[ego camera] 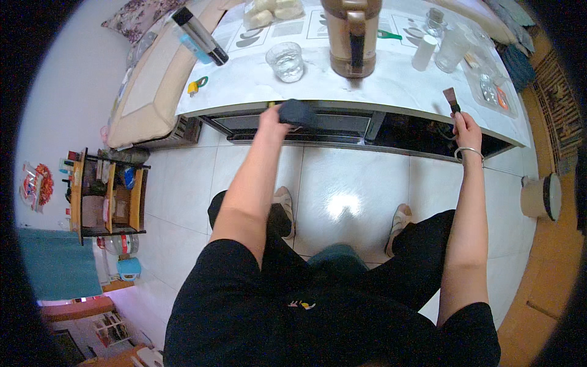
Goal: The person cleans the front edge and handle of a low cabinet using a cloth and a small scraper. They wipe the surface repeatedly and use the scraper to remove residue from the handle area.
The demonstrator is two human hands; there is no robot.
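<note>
My left hand [271, 123] holds a dark, rounded object [296, 113] at the front edge of the white marble-patterned table [247, 91]. Motion blurs that object, so I cannot tell its kind. Over by the right part of the same edge, my right hand [468, 132] grips the black handle of a small tool [451, 97] with a flat, flared brownish head; scraper or brush, I cannot tell. A ribbed clear glass [286, 63] stands on the table beyond my left hand. Behind it to the right is a large brown thermos jug [353, 41] with a handle.
At the left lie a black-and-silver cylinder [200, 36] and a yellow-and-green peeler-like item [196, 86]. A white cup [424, 52], a clear pitcher [451, 50] and a clear tray [511, 103] occupy the right. Dark open shelving [412, 126] runs below; a bin [539, 198] stands at right.
</note>
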